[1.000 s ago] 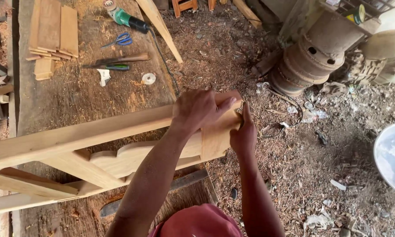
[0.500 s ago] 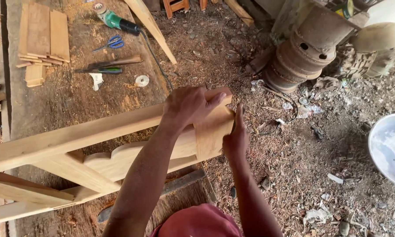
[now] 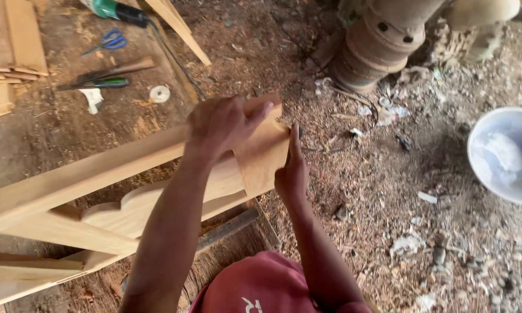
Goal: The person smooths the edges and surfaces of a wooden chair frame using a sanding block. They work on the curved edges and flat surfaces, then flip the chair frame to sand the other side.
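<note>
Both hands were found on the end of a pale wooden frame [image 3: 99, 174]. Left hand [image 3: 223, 124] lay over the top rail, fingers curled down around its end, gripping it. Right hand [image 3: 290, 171] pressed flat against the frame's end face, fingers extended upward, holding nothing else. The frame ran leftward from the hands across a dusty workbench [image 3: 52, 127]. Beyond the left hand lay blue scissors [image 3: 107, 42], a chisel [image 3: 113, 69], a white tape roll [image 3: 159, 94] and a green power tool [image 3: 113, 10]. Well to the right of the right hand, a white basin [image 3: 507, 156] sat on the littered ground.
</note>
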